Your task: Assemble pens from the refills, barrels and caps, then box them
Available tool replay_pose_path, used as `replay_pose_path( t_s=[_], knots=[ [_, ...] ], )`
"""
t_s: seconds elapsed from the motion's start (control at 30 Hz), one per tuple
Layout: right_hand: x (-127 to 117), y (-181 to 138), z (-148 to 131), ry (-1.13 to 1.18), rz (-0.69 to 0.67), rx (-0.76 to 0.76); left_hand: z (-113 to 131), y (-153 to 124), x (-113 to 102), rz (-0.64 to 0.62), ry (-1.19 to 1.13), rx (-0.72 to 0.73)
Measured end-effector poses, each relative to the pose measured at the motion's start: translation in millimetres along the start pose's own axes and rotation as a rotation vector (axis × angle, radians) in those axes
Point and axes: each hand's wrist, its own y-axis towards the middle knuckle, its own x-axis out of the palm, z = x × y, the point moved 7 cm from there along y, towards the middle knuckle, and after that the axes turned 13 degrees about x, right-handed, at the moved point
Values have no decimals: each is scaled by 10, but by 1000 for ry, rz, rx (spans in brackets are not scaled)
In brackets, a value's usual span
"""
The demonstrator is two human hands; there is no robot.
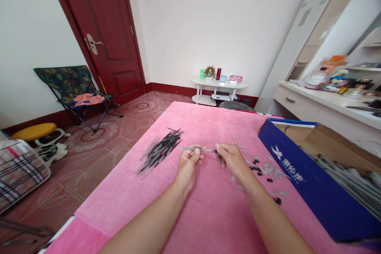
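A slim, translucent grey pen [209, 150] lies level between my two hands above the pink cloth. My left hand [187, 162] is closed around its barrel, thumb on top, with the thin tip sticking out to the left. At the barrel's dark right end, the fingers of my right hand [228, 154] pinch the pen; they partly hide that end. Left of my hands is a loose pile of thin black and clear pen refills [162, 149]. To the right, small clear caps [276, 173] and little black plugs [270, 180] lie scattered on the cloth.
A blue cardboard box [293, 178] holding many grey pens [342, 170] stands along the right side. The table is covered with a pink cloth [214, 214]. Beyond are a low white stand [196, 83], a folding chair [68, 87] and a white counter [321, 97].
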Motion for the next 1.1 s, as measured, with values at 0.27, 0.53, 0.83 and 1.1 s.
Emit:
replay_pose_path(
  t_s=[0.27,0.53,0.83,1.1],
  knots=[
    [-718,113,253,-258,365,22,35,-21,58,-55,25,-37],
    [-857,103,599,-791,487,244,-15,-94,145,-152,46,-181],
    [-925,94,385,-416,445,57,73,-52,130,-151,371,27],
    [-614,45,216,477,94,145,55,-98,256,-340,505,134]
  ],
)
